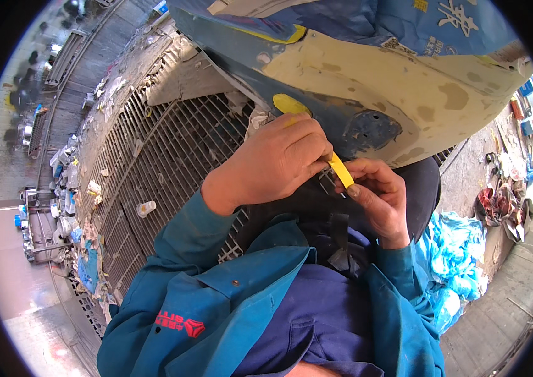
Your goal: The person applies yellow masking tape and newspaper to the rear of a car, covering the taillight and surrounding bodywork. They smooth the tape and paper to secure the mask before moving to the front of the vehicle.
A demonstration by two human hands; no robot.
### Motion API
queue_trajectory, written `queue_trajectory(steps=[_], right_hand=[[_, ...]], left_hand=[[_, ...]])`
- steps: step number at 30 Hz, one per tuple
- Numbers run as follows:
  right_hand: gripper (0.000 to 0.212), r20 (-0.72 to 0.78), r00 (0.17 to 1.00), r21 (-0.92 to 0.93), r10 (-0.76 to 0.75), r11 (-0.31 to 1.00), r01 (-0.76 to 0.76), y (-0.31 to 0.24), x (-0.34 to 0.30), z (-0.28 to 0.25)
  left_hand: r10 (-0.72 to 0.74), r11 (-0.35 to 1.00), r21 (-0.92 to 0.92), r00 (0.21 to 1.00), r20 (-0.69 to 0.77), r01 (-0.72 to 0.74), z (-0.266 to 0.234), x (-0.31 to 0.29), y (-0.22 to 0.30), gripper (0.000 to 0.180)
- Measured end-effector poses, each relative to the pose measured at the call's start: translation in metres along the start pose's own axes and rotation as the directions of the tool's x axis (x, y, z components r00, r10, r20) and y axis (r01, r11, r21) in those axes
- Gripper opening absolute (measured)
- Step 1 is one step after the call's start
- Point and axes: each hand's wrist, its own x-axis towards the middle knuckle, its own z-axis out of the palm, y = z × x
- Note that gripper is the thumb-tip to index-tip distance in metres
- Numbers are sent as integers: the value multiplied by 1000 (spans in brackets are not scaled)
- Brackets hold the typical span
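Between my two hands runs a short strip of yellow tape [341, 171]. My left hand [276, 157] is closed, its thumb and fingers pinching the strip's upper end. My right hand [377, 191] grips the lower end between thumb and curled fingers. Just beyond my left knuckles a rounded yellow patch [290, 103] shows; whether it is tape or part of the panel I cannot tell. Close in front of both hands is a curved body panel [373, 75], blue-grey with cream sanded areas and a dark round patch [371, 130]. Blue printed sheeting [398, 25] covers its top.
Metal floor grating [172, 151] lies to the left, with a small white cup [146, 208] on it. Crumpled blue plastic [455, 257] is heaped at the right. Cans and litter line a small rack [37, 220] at the far left. Dark red rags [499, 204] lie far right.
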Motion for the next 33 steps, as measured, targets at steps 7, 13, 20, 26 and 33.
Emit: queue_trajectory(steps=[7,13,20,26,33], right_hand=[[34,28,999,-92,20,996,-17,-3,1,3],[34,26,999,-126,28,992,-25,-4,2,4],[33,-23,1000,-158,-8,987,4,3,2,10],[33,-33,998,-220,-51,975,43,10,4,13],[32,-101,977,-471,-190,874,122,15,8,19]], left_hand=[[37,997,62,987,156,-48,-12,2,-3,21],[145,972,156,969,198,-177,-10,5,-6,20],[91,980,164,988,122,-111,-3,-5,-1,20],[2,1000,17,999,41,-3,7,-17,9,26],[-220,972,-122,958,-186,200,28,-27,14,34]])
